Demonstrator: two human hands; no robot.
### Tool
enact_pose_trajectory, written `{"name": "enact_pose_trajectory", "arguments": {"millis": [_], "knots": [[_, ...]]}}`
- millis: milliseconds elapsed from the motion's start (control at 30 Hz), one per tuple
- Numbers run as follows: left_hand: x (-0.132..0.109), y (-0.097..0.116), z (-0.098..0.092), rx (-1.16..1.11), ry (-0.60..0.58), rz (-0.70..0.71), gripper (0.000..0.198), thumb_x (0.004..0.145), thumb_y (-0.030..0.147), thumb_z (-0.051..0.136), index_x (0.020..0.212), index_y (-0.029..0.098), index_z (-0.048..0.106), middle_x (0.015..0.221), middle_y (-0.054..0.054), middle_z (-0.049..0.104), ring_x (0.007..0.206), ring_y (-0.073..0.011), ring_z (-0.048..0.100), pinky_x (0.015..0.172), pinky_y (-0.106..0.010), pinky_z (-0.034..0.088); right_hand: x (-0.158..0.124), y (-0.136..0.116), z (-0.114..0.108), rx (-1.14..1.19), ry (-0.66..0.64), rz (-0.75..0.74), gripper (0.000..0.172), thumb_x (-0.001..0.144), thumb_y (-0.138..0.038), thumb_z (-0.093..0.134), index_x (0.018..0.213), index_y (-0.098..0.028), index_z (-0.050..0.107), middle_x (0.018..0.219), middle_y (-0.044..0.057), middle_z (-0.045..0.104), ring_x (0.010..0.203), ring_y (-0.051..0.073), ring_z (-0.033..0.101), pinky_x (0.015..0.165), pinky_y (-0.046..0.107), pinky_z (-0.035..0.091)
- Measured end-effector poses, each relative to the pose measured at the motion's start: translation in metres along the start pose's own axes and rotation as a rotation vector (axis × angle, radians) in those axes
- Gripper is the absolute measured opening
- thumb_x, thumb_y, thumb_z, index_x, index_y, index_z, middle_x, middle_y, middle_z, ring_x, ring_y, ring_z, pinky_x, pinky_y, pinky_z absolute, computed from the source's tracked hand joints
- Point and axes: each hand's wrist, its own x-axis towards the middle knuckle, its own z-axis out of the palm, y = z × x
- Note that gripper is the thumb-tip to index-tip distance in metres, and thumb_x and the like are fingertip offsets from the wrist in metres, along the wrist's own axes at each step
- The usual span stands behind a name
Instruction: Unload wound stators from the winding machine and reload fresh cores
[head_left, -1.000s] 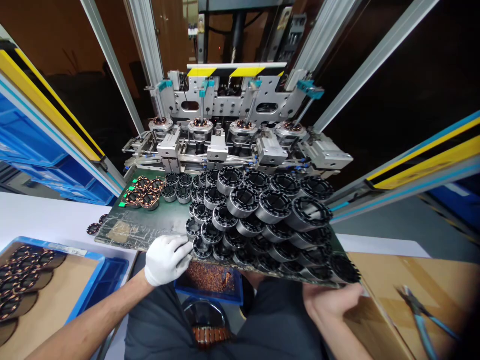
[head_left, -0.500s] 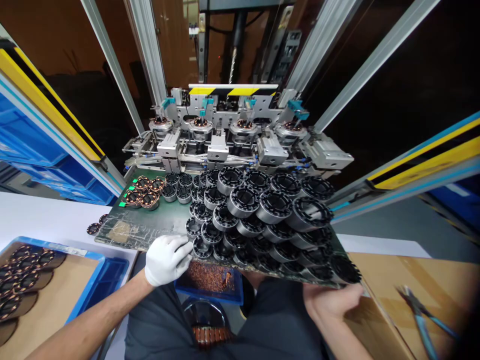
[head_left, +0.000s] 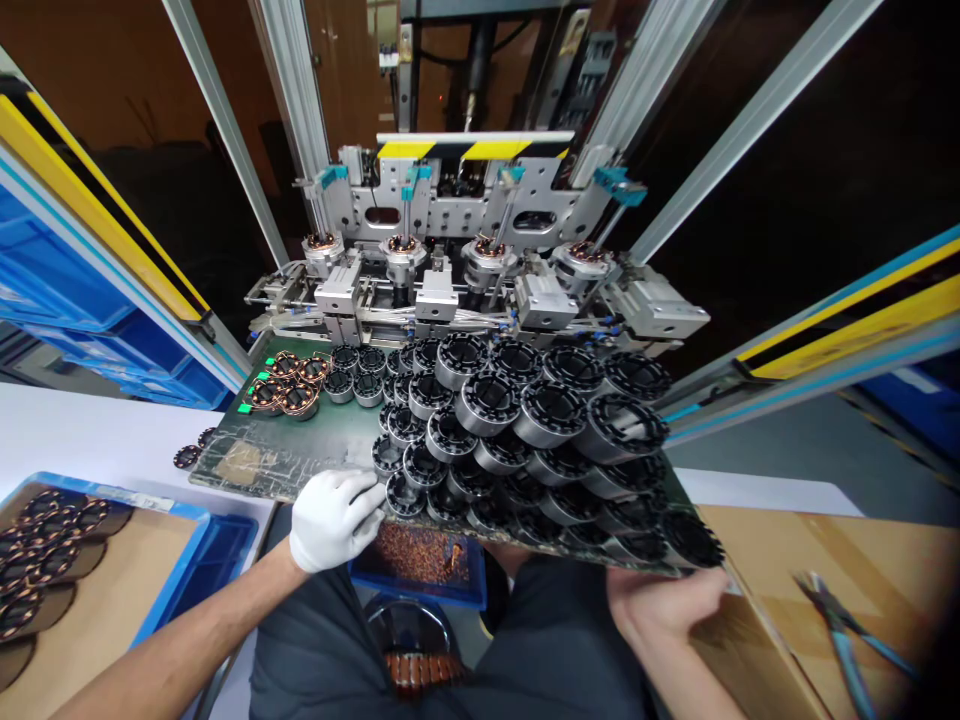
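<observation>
In a white glove, my left hand rests at the front edge of the green board. Its fingers are loosely bent and slightly apart, with the tips beside a black-and-silver stator core. I see nothing held in it. My bare right hand is at the board's front right corner, just below a stator core; its fingers are largely hidden. Stacked stator cores cover the board's right side. Several copper-wound stators with green tags lie at its back left.
Behind the board stands a machine whose stations hold wound stators. A blue-rimmed tray of stators is at left, pliers lie on cardboard at right. Below the board sits a blue bin of copper scraps.
The machine's striped plate has risen, and the teal-topped rods stand higher above the stations. Both hands and the parts on the board have stayed in place.
</observation>
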Motion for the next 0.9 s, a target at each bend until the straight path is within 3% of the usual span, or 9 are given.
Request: {"name": "enact_pose_trajectory", "arguments": {"millis": [300,500,567,767,900], "knots": [[0.001,0.000,0.000,0.003,0.001,0.001,0.019,0.111,0.023,0.058,0.120,0.021,0.075,0.111,-0.008,0.085,0.099,-0.0279,0.082,0.084,-0.042,0.060,-0.006,0.001,0.006,0.053,-0.009,0.041,0.041,0.084,-0.025,0.047,0.107,-0.028,0.081,0.089,0.002,0.081,0.084,0.029,0.082,0.070,0.053,0.077],[0.000,0.000,-0.001,0.006,-0.002,0.005,0.019,0.111,0.024,0.058,0.120,0.022,0.075,0.112,-0.007,0.085,0.099,-0.0277,0.082,0.084,-0.042,0.060,0.013,-0.001,-0.007,-0.275,-0.157,-0.206,0.036,0.068,-0.029,0.059,0.100,-0.028,0.076,0.098,0.000,0.083,0.092,0.030,0.082,0.074,0.052,0.077],[0.000,0.000,-0.001,0.006,0.001,0.006,0.019,0.110,0.024,0.059,0.119,0.022,0.075,0.112,-0.008,0.085,0.099,-0.0277,0.082,0.084,-0.042,0.061,0.017,-0.002,-0.010,-0.321,-0.205,-0.229,0.036,0.066,-0.030,0.061,0.099,-0.029,0.075,0.099,0.000,0.084,0.093,0.031,0.083,0.075,0.053,0.078],[0.001,0.000,0.000,0.005,-0.003,0.003,0.019,0.110,0.024,0.059,0.120,0.022,0.075,0.112,-0.007,0.085,0.099,-0.0276,0.082,0.084,-0.042,0.061,0.012,-0.002,-0.010,-0.264,-0.105,-0.129,0.031,0.075,-0.029,0.058,0.101,-0.029,0.075,0.101,0.001,0.084,0.093,0.031,0.083,0.075,0.055,0.078],[0.000,0.000,0.000,0.009,-0.004,0.000,0.020,0.108,0.023,0.060,0.120,0.022,0.076,0.112,-0.008,0.085,0.099,-0.0277,0.082,0.083,-0.042,0.062,0.014,-0.001,-0.009,-0.316,-0.213,-0.176,0.036,0.069,-0.032,0.061,0.102,-0.030,0.074,0.102,-0.001,0.084,0.096,0.031,0.084,0.074,0.054,0.078]]}}
